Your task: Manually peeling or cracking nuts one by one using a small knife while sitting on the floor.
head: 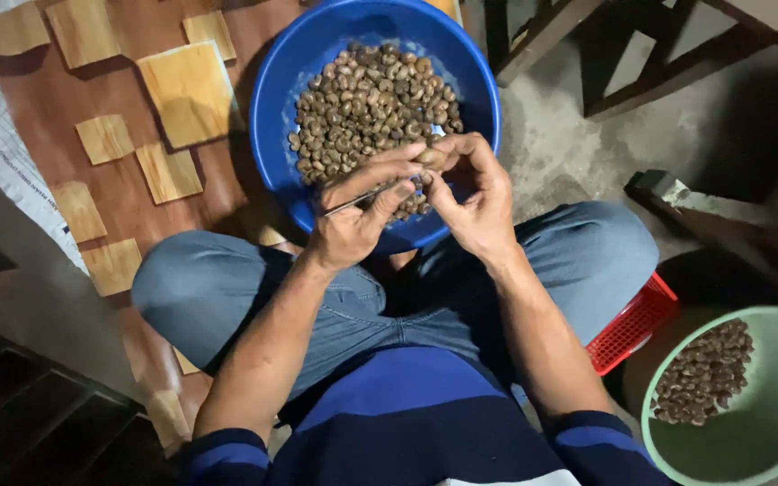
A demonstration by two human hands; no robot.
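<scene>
A blue basin [285,81] full of brownish cashew nuts [366,103] stands on the floor in front of my crossed legs. My left hand [353,211] grips a thin metal pick [353,202], its tip pointing toward the nut. My right hand [474,193] pinches a single cashew nut [431,157] between thumb and fingers, just over the basin's near rim. Both hands meet at that nut.
A green bowl [767,432] holding several nuts sits at the lower right, beside a red plastic basket [632,324]. Wooden furniture legs [704,211] stand on the concrete at the right. A brown patterned mat [119,135] lies at the left.
</scene>
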